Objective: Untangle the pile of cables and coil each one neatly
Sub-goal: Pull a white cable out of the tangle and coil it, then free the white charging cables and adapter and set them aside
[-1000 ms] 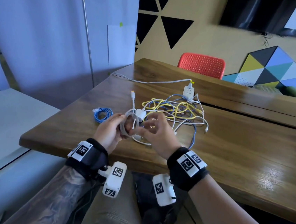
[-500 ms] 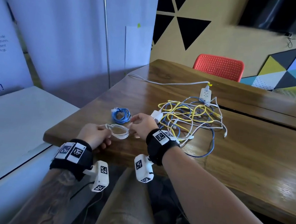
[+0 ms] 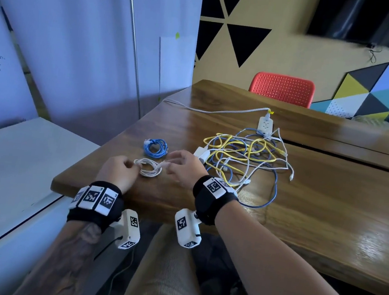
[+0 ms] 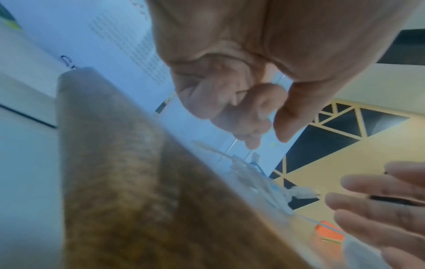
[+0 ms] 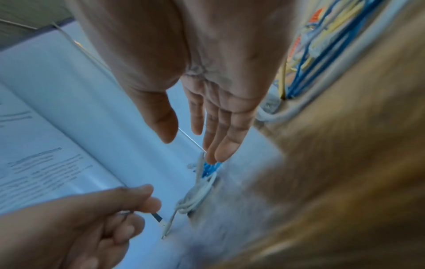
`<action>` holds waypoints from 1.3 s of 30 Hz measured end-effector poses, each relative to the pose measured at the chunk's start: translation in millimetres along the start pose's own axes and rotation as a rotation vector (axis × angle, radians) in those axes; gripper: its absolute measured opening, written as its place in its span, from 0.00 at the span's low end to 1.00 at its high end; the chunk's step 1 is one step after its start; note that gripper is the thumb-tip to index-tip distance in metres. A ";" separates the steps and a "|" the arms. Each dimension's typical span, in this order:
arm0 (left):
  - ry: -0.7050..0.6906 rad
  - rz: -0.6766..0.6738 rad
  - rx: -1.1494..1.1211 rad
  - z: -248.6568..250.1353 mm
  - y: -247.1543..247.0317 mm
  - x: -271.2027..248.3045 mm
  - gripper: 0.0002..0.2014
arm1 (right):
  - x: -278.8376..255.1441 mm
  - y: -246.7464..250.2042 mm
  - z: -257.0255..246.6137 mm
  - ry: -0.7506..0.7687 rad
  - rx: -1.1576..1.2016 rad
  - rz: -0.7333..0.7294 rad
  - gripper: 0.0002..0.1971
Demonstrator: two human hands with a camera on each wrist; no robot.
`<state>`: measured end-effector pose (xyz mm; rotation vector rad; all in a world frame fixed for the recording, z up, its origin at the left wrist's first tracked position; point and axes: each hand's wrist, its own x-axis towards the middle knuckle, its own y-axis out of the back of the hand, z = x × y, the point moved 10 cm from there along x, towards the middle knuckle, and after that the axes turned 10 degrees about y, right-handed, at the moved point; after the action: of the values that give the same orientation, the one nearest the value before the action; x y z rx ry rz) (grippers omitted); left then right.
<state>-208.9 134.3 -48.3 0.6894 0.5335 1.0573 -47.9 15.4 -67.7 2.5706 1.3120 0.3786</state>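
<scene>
- In the lower middle of the head view, near the table's (image 3: pixel 300 230) front left edge, a small white coil (image 3: pixel 149 167) lies flat between the two hands, so the step in hand looks like setting down a finished coil.
- The left hand (image 3: pixel 117 171) has its fingers curled at the coil's left side; in the right wrist view thumb and forefinger seem to pinch the cable's loose plug end, though blur leaves that uncertain.
- The right hand (image 3: pixel 183 167) hovers with fingers spread and straight, fingertips at the coil's right rim, holding nothing.
- A coiled blue cable (image 3: pixel 155 147) lies just beyond the white coil.
- Next, probably, comes letting go and reaching right to the tangled pile (image 3: pixel 245 160), centre frame: yellow, blue and white strands looped over each other, calling for one end to be picked and traced.
</scene>
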 end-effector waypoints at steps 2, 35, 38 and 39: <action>-0.102 0.035 -0.018 19.2 2.3 -6.5 0.08 | -13.2 11.8 -15.8 0.080 -0.054 -0.008 0.16; -0.515 -0.485 0.248 203.5 -173.2 -42.7 0.07 | -69.7 325.2 56.2 -0.291 -0.789 0.424 0.08; -0.520 -0.416 0.072 216.3 -159.8 -34.7 0.05 | -84.5 333.2 4.9 0.029 -0.431 0.746 0.05; -0.514 -0.387 0.002 221.8 -153.3 -32.8 0.04 | -86.5 330.6 -10.8 0.117 -0.301 0.786 0.07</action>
<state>23.4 -0.8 -8.5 0.7880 0.2057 0.4890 149.5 -243.5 36.7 2.7042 0.1753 0.7913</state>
